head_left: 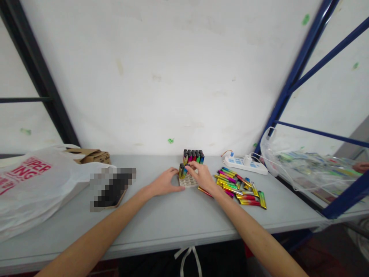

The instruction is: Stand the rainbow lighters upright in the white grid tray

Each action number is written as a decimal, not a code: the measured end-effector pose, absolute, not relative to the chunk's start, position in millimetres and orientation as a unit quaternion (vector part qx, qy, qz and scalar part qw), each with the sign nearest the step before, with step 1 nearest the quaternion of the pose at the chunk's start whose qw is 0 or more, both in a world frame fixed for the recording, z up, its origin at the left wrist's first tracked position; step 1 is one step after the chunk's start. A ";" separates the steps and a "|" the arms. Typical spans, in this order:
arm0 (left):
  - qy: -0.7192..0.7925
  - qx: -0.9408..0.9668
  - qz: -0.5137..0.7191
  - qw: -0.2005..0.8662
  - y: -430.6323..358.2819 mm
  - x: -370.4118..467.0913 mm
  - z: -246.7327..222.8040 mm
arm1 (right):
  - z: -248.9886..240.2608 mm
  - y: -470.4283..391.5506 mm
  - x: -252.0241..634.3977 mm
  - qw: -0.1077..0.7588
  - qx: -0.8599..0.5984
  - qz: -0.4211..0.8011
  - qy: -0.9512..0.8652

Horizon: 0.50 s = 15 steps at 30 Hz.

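Observation:
A pale tray with rows of holes (188, 181) lies on the grey table, with a few coloured lighters standing at its left end. My left hand (167, 182) is at the tray's left side, thumb and fingers spread apart around its corner. Over the tray, my right hand (201, 175) pinches a blue lighter (186, 169) between thumb and fingers. Directly behind stands a block of upright lighters with black tops (193, 156). To the right of my right hand, several shiny lighters (230, 182) lie in a loose pile.
A white power strip (245, 164) sits at the back right, beside a blue metal frame (284, 98). On the left are a white plastic bag (43, 188), folded cardboard (93, 156) and a dark, partly blurred phone-like object (113, 190). Another person's hand (360, 167) shows at far right.

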<state>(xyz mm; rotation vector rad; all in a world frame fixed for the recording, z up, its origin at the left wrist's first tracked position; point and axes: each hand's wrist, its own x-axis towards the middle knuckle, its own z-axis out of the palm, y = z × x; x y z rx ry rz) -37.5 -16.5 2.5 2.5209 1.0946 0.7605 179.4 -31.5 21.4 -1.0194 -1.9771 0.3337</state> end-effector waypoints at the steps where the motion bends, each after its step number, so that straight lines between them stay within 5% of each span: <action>1: 0.379 0.875 0.265 0.144 -16.4 -37.6 2.2 | 20.5 -30.9 179.2 0.423 -0.406 0.131 -0.799; 15: 0.375 0.874 0.268 0.155 -16.8 -37.6 2.9 | 27.8 -28.9 183.1 0.266 -0.413 0.032 -0.871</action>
